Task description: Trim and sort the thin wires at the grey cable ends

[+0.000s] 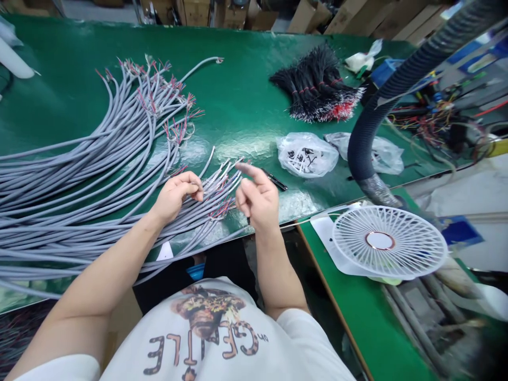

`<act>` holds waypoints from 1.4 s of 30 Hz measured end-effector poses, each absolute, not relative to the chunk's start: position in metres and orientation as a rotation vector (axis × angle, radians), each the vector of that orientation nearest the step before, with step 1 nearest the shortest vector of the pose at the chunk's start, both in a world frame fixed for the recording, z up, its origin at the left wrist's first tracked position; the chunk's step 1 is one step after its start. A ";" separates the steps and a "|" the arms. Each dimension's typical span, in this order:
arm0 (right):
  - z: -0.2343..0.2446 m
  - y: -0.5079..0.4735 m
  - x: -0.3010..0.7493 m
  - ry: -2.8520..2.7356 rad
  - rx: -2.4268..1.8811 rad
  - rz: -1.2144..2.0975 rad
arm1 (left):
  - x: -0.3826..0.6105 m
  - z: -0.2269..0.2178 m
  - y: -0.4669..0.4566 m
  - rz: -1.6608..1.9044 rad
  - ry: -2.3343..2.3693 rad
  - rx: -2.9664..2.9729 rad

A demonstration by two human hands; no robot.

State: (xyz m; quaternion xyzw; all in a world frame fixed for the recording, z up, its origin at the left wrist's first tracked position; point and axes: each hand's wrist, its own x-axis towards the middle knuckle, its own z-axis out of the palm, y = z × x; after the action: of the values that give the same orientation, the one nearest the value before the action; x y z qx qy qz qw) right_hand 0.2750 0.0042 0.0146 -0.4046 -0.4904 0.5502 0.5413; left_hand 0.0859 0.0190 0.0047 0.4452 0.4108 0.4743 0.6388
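Note:
My left hand (178, 194) is over the near bundle of grey cables (186, 225), thumb and fingertips pressed together. Whatever the pinch may hold is too small to make out. Just right of the cable ends is my right hand (259, 198), its index finger pointing left and the other fingers curled. A small dark tip shows beneath those curled fingers; its kind is hidden. Stripped ends with thin red, white and blue wires (220, 209) lie between the hands. Behind my right hand, a slim black tool (275, 181) rests on the green table (238, 100).
A second heap of grey cables (130, 127) spreads at left. Bundled black wires (317, 84) lie at the back, with a plastic bag of small parts (307, 154) in front. A dark flexible hose (365, 132) arches down at right, near a white fan (391, 242).

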 end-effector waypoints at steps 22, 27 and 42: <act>0.000 0.020 0.246 -1.007 -0.753 1.556 | 0.065 0.006 0.023 0.839 1.048 1.304; -0.006 0.029 0.251 -1.015 -0.851 1.384 | 0.063 0.007 0.025 0.843 1.130 1.256; -0.015 0.003 0.238 -1.690 -1.064 1.019 | 0.061 0.014 0.026 0.868 1.028 1.041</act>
State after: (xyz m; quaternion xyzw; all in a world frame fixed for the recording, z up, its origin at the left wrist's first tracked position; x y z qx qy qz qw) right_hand 0.2376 0.0032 -0.0145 -0.4272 -0.6790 0.4092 0.4347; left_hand 0.0611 0.0264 0.0144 0.4600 0.4541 0.3835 0.6596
